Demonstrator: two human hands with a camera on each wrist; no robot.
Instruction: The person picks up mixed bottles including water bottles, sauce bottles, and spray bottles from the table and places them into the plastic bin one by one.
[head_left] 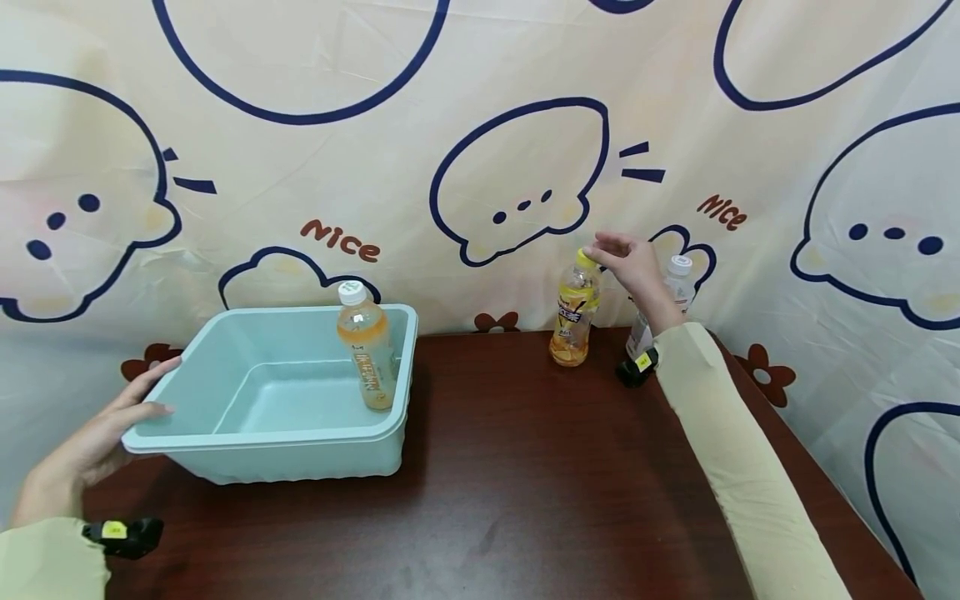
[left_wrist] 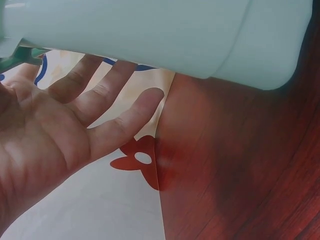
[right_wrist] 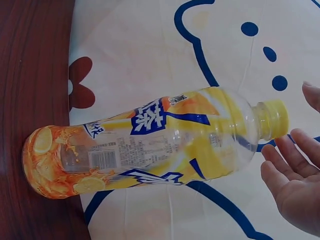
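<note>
right hand at the yellow cap, left hand on the tub

the right hand (head_left: pixel 633 265) is raised at the top of the yellow-capped bottle (head_left: pixel 574 310), which stands upright on the dark wooden table (head_left: pixel 525 500) near its back edge, close to the patterned cloth backdrop (head_left: pixel 480 150). in the head view the fingertips sit right at the yellow cap (head_left: pixel 584 258). the right wrist view shows more: the fingers (right_wrist: pixel 287 165) are straight and spread loosely, the cap lies just beside them with a small gap, and nothing is gripped. the bottle is mostly clear, with a yellow and orange label and an orange base.

just behind that hand, a clear bottle with a white cap (head_left: pixel 677 287) stands upright, partly hidden by the wrist and sleeve.

the left hand (head_left: pixel 112 425) rests against the left rim of the pale blue plastic tub (head_left: pixel 225 442), which sits on the left part of the table. its fingers lie extended along the tub's edge, and the left wrist view shows the palm open under the rim with fingers straight, not curled round it. inside the tub, at its right side, a white-capped bottle of orange drink (head_left: pixel 365 346) leans slightly against the wall.
</note>
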